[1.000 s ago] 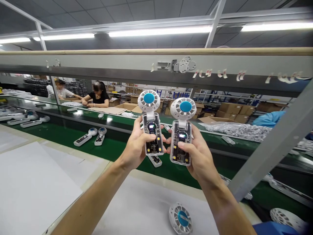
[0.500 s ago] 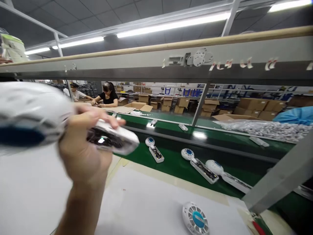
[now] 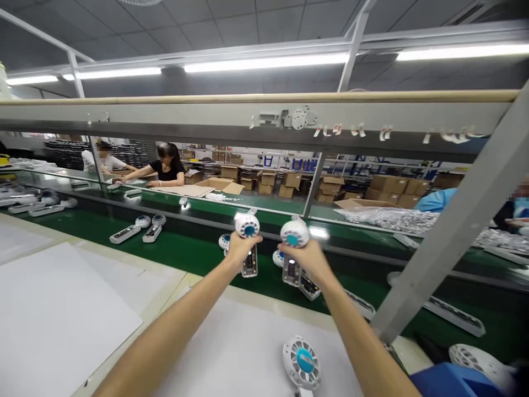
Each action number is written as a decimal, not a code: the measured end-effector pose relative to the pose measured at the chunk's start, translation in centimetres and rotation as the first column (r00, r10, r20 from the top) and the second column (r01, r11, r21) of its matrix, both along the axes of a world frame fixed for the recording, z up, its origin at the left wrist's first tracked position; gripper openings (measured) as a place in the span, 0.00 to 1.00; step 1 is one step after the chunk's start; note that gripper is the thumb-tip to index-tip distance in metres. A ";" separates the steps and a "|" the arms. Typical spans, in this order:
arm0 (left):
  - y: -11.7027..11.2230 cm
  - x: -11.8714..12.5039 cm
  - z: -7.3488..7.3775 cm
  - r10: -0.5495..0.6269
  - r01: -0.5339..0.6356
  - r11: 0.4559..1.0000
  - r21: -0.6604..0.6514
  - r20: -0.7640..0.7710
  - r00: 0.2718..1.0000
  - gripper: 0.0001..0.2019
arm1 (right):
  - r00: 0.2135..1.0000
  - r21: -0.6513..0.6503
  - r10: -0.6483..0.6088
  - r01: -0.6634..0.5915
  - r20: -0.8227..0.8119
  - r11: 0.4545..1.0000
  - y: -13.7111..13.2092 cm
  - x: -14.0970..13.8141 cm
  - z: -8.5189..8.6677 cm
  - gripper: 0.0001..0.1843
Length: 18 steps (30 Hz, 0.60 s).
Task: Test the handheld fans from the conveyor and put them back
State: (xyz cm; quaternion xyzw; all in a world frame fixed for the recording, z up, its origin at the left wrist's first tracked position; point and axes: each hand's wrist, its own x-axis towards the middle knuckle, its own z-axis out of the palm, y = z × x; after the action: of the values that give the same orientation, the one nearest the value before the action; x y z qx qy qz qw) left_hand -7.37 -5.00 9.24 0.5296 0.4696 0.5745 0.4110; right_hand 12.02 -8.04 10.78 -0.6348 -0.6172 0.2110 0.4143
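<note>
Both arms reach out over the green conveyor belt [image 3: 194, 253]. My left hand [image 3: 241, 248] is closed around the neck of a white handheld fan [image 3: 248, 225], whose round head has a blue centre and whose handle hangs below with dark inner parts exposed. My right hand [image 3: 308, 255] grips a second handheld fan [image 3: 294, 234] with a teal centre, its handle also hanging down. Part of each fan is hidden by the fingers. Behind them, more fans lie partly covered on the belt. On the white worktop close to me rests another fan [image 3: 303, 361] with a teal centre.
Two open-handled fans [image 3: 126, 233] lie on the belt to the left. A slanted metal post [image 3: 433, 231] stands at the right, near a blue bin [image 3: 458, 380]. A shelf rail [image 3: 185, 113] crosses overhead. Across the belt, co-workers [image 3: 165, 168] sit near cardboard boxes.
The fan held up close at the left is out of that spot. Both hands now show over the belt, each holding a fan. The view has turned to take in more on the left.
</note>
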 end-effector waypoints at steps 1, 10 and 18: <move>0.8 0.7 -1.3 0.001 -0.004 0.999 -0.032 -0.065 0.998 0.13 | 0.999 -0.047 -0.004 0.006 0.054 0.999 0.9 -0.9 -1.4 0.21; 4.4 -0.5 -6.1 0.084 -0.171 0.983 -0.070 -0.657 0.750 0.19 | 0.870 -0.162 0.053 0.031 0.491 0.986 2.1 -2.0 -6.2 0.20; 6.6 -5.2 -5.2 0.070 -0.447 0.821 -0.355 -0.715 0.696 0.22 | 0.749 -0.226 0.043 0.144 0.662 0.964 1.2 -3.6 -7.0 0.20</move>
State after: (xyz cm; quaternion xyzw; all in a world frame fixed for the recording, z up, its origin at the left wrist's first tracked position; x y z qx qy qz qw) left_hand -12.52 1.57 4.00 0.4996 0.7905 0.2538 0.2473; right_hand 8.45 -6.89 3.74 -0.7336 -0.6727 0.0413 0.0870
